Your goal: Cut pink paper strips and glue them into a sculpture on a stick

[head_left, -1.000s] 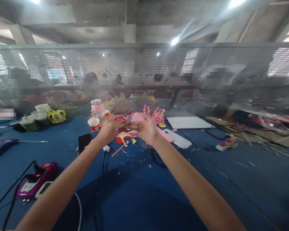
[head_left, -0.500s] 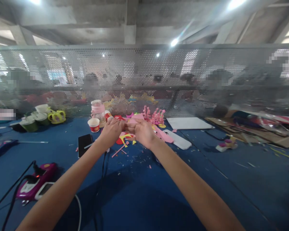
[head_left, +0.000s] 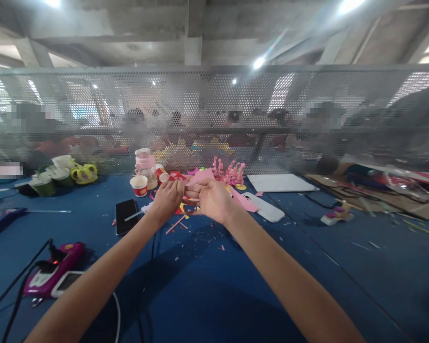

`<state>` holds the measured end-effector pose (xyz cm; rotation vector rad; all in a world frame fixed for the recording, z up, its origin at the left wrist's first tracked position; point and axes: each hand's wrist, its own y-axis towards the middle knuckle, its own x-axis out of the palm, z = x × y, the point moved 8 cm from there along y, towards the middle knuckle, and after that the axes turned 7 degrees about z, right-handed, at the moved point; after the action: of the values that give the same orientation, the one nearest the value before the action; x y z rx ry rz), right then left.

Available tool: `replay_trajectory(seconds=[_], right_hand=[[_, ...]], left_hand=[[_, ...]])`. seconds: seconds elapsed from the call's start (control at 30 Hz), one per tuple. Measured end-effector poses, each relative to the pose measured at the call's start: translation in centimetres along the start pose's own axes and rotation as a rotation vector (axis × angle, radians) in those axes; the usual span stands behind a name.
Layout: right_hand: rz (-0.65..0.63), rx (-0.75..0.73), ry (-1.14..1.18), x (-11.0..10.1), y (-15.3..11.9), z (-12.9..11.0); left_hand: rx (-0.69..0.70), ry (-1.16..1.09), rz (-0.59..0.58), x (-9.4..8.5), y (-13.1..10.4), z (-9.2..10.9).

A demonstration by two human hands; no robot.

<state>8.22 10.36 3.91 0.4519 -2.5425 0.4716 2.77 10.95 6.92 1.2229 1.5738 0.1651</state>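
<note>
My left hand (head_left: 168, 197) is closed, knuckles up, its fingertips against the fingers of my right hand. Whatever it pinches, if anything, is hidden. My right hand (head_left: 217, 201) is turned palm up, its fingers stretched out toward my left hand. Just behind both hands lies a pink sheet (head_left: 204, 175), partly covered by them. Pink branching craft pieces (head_left: 232, 174) stand behind my right hand. Beneath and around the hands are yellow and pink scraps, with a thin pink strip (head_left: 175, 225) on the blue tabletop (head_left: 200, 286).
Left of the hands are a paper cup (head_left: 139, 186), a pink-lidded bottle (head_left: 145, 166) and a black phone (head_left: 126, 216). A white phone (head_left: 266, 208) lies to the right. A purple power strip (head_left: 53, 269) with cables sits near left. A perforated metal screen (head_left: 214, 114) rises behind.
Both hands stay together in nearly the same place. My right hand has opened and turned slightly, and my left hand has curled a little more and shifted slightly.
</note>
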Motion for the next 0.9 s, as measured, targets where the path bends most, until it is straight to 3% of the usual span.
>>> replay_trajectory(seconds=[0.13, 0.4, 0.53, 0.7, 0.77, 0.9], right_hand=[[-0.031, 0.016, 0.05, 0.3, -0.1, 0.1], [0.105, -0.044, -0.124, -0.7, 0.2, 0.2], [0.178, -0.161, -0.233, -1.1, 0.1, -0.5], [0.094, -0.211, -0.225, -0.7, 0.2, -0.7], [0.024, -0.221, -0.181, -0.3, 0.3, -0.8], [-0.033, -0.292, -0.182, -0.1, 0.4, -1.4]], left_hand=[[-0.013, -0.004, 0.044, -0.2, 0.0, -0.4], [0.024, -0.005, -0.062, 0.9, -0.3, 0.1], [-0.034, -0.033, -0.053, 0.0, 0.0, -0.4], [-0.097, -0.104, 0.025, -2.2, 0.3, -1.0], [-0.157, -0.144, 0.058, -3.2, 0.4, -1.4], [-0.428, -0.296, 0.041, -3.8, 0.3, -3.7]])
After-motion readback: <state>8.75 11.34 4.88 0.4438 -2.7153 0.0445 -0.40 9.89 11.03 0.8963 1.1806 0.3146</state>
